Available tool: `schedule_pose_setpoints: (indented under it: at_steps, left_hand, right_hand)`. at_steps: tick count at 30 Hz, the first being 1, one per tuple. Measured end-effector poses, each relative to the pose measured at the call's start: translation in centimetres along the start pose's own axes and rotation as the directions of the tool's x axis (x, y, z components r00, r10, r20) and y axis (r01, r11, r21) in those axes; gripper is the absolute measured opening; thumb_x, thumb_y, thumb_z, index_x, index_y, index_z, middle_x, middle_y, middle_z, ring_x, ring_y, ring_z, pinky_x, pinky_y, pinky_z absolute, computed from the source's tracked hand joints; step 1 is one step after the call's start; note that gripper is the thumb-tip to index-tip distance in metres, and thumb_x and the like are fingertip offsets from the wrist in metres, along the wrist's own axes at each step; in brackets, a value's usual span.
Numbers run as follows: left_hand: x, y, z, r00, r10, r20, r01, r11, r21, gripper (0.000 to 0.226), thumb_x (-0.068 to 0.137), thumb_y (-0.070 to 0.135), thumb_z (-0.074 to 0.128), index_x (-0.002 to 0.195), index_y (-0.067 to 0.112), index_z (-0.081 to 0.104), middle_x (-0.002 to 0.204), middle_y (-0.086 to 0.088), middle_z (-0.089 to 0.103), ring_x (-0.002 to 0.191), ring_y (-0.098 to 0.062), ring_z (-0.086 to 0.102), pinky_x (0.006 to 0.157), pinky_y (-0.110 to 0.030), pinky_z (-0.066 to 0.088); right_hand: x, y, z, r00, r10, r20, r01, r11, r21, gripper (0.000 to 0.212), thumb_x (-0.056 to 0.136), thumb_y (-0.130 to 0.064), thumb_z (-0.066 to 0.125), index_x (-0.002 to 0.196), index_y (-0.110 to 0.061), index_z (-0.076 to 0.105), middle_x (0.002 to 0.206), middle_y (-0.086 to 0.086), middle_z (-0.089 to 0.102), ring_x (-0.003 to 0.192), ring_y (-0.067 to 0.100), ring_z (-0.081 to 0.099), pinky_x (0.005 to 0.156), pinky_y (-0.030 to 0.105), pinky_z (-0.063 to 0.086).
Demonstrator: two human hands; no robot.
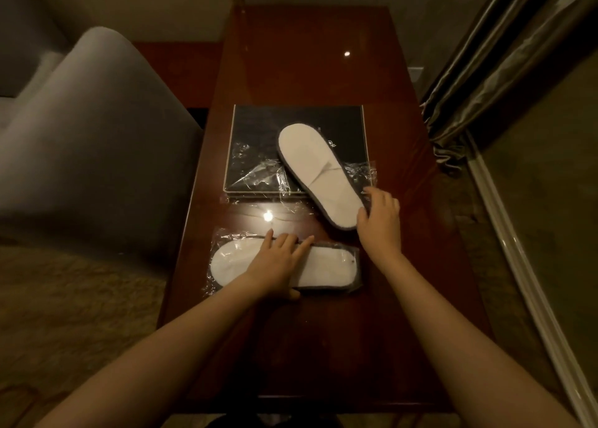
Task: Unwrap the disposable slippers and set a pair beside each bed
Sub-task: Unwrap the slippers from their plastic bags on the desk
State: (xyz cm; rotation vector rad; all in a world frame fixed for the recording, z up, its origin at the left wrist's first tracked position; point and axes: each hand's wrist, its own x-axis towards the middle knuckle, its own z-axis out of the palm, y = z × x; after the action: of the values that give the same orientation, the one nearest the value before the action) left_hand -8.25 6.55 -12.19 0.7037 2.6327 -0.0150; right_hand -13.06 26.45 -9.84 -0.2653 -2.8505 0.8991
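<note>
Dim wooden table, left hand partly covering wrapped slippers

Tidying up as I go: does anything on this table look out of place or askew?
Yes. The unwrapped slippers lie diagonally, half on the black tray, and their empty clear wrapper sprawls crumpled beneath them. The wrapped pair lies square.
</note>
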Motion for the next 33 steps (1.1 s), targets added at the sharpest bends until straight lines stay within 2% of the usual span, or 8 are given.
schedule_pose_setpoints:
  at_steps: [7,12,20,24,26,28,31,33]
  left_hand:
    - [-1.4,0.6,-0.7,0.995,-0.024,-0.098,0.009,0.988,-0.152,0.111,0.056,0.061,0.064,0.147,0.022,0.012,0.138,-0.007,0.035,0.127,-0.026,0.031,0.112,-0.048,0.023]
    - [-3.2,0.8,-2.7,0.976,-0.075,-0.203,0.029,0.975,-0.22,0.109,0.056,0.06,0.065,0.145,0.021,0.016,0.135,-0.006,0.037,0.124,-0.024,0.034,0.108,-0.042,0.027]
    - [-4.5,-0.6,-5.9,0.928,-0.146,-0.344,0.071,0.973,-0.22,0.112,0.052,0.064,0.065,0.144,0.023,0.018,0.135,-0.004,0.037,0.124,-0.023,0.034,0.107,-0.042,0.027]
    - [-5.0,-1.4,-6.8,0.9,-0.193,-0.391,0.063,0.945,-0.32,0.108,0.052,0.062,0.066,0.141,0.025,0.02,0.131,-0.003,0.039,0.119,-0.021,0.037,0.102,-0.04,0.033]
    - [-5.0,-1.6,-7.3,0.89,-0.201,-0.409,0.045,0.932,-0.359,0.106,0.052,0.061,0.066,0.141,0.026,0.019,0.129,-0.001,0.039,0.116,-0.019,0.038,0.1,-0.039,0.036]
    - [-5.1,-1.8,-7.5,0.886,-0.186,-0.425,0.033,0.939,-0.341,0.106,0.052,0.061,0.065,0.141,0.026,0.019,0.129,-0.001,0.04,0.116,-0.018,0.037,0.101,-0.04,0.037]
    - [-5.7,-2.4,-7.4,0.879,-0.208,-0.429,0.052,0.937,-0.346,0.106,0.053,0.058,0.066,0.143,0.025,0.02,0.132,-0.002,0.039,0.119,-0.02,0.038,0.102,-0.04,0.036]
    - [-6.1,-2.9,-7.3,0.873,-0.236,-0.427,0.07,0.927,-0.369,0.107,0.054,0.055,0.069,0.144,0.023,0.02,0.134,-0.003,0.038,0.12,-0.021,0.037,0.102,-0.04,0.036]
  right_hand:
    - [-8.3,1.8,-1.5,0.971,0.022,0.238,-0.011,0.999,-0.045,0.042,0.087,-0.036,0.058,0.123,-0.018,0.049,0.12,0.001,0.056,0.111,0.018,0.051,0.087,0.027,0.041]
    - [-8.8,-0.6,-2.8,0.996,-0.056,0.074,0.051,0.996,0.072,0.033,0.084,-0.03,0.064,0.111,-0.014,0.056,0.107,0.0,0.06,0.097,0.013,0.053,0.078,0.021,0.038]
    - [-6.7,-5.0,-5.8,0.943,-0.314,-0.108,0.307,0.949,-0.077,0.006,0.088,-0.012,0.059,0.086,-0.009,0.064,0.076,0.003,0.066,0.065,0.014,0.059,0.057,0.019,0.038]
    - [-3.7,-5.4,-7.2,0.977,0.127,-0.173,-0.05,0.919,0.391,0.009,0.092,-0.015,0.053,0.09,-0.01,0.061,0.07,-0.007,0.06,0.051,-0.002,0.056,0.046,0.01,0.043]
    - [-2.8,-5.3,-7.3,0.924,0.383,-0.002,-0.279,0.678,0.68,0.015,0.092,-0.012,0.052,0.096,0.0,0.062,0.069,-0.002,0.061,0.052,0.001,0.058,0.05,0.015,0.048]
    - [-2.7,-4.9,-7.3,0.864,0.449,0.228,-0.451,0.487,0.748,0.021,0.094,-0.011,0.048,0.103,0.004,0.06,0.073,0.004,0.063,0.057,0.01,0.059,0.053,0.02,0.049]
    - [-3.2,-4.2,-7.6,0.889,0.375,0.264,-0.449,0.599,0.663,0.022,0.095,-0.016,0.046,0.104,-0.001,0.06,0.084,0.008,0.066,0.064,0.011,0.06,0.052,0.017,0.051]
    - [-3.6,-4.0,-8.1,0.964,0.266,0.014,-0.238,0.837,0.494,0.02,0.093,-0.021,0.052,0.106,-0.009,0.06,0.099,0.007,0.064,0.074,0.002,0.056,0.062,0.014,0.048]
